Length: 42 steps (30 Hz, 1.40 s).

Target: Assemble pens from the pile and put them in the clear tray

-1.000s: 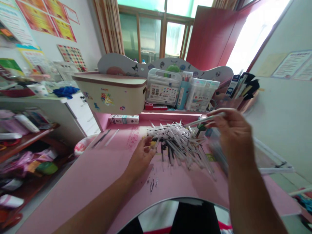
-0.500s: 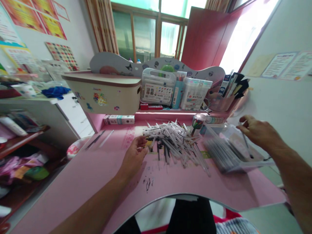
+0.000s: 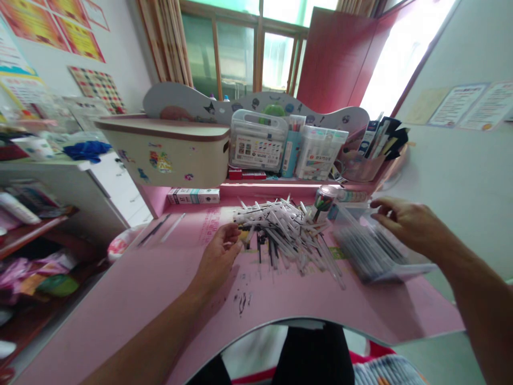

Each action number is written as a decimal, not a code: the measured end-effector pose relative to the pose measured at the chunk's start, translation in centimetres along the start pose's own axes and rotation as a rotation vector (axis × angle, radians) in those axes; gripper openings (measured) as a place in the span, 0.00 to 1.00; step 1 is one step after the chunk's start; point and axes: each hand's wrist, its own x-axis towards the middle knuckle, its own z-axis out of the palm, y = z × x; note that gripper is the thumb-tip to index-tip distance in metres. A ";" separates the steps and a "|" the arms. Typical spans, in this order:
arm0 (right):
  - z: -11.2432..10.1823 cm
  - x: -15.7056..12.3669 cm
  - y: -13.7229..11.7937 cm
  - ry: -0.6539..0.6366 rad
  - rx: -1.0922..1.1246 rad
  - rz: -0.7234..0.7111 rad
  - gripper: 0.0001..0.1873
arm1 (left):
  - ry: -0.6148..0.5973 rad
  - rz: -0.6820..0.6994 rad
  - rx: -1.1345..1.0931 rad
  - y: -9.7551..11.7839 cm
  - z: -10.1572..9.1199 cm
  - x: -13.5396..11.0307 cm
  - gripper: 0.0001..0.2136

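Left hand (image 3: 216,262): fingers curled and drawn together at the near edge of a heap of white pens (image 3: 280,232); any held item too small to tell. Right hand (image 3: 406,222): fingers spread wide, nothing held, just above a clear plastic box (image 3: 371,248) of packed pens. Heap on a pink desk (image 3: 120,305), beside the box, near a metal can (image 3: 323,202).

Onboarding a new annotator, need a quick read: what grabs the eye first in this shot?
The heap of white pens in the middle of the pink desk stands out first. The left hand is at its left edge, and the right hand is over a clear plastic tray of pens at the right.
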 end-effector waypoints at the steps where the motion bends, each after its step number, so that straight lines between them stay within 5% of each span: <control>1: 0.1 -0.6 -1.6 -0.065 0.073 -0.089 0.11 | 0.000 0.004 0.006 -0.1 0.0 0.0 0.21; 4: 1.6 -2.3 -5.7 -0.258 0.173 -0.385 0.10 | 0.002 0.009 0.015 -0.1 -0.1 0.0 0.20; 6: 3.3 -3.1 -7.8 -0.343 0.166 -0.463 0.10 | 0.005 0.010 0.010 -0.1 -0.2 0.1 0.19; 19: 9.2 -2.5 -17.0 -0.436 0.038 -0.551 0.15 | 0.031 -0.002 0.007 -0.2 -0.5 0.5 0.19; 29: 10.6 -3.0 -19.3 -0.487 -0.078 -0.247 0.17 | 0.019 0.000 0.032 0.0 -0.6 0.4 0.17; 36: 10.5 -3.2 -18.7 -0.476 -0.042 -0.133 0.17 | 0.000 -0.030 0.024 0.7 -0.5 0.1 0.17; 42: 7.4 -4.3 -16.3 -0.478 0.043 -0.150 0.12 | -0.244 -0.130 0.004 1.3 -0.2 -0.6 0.09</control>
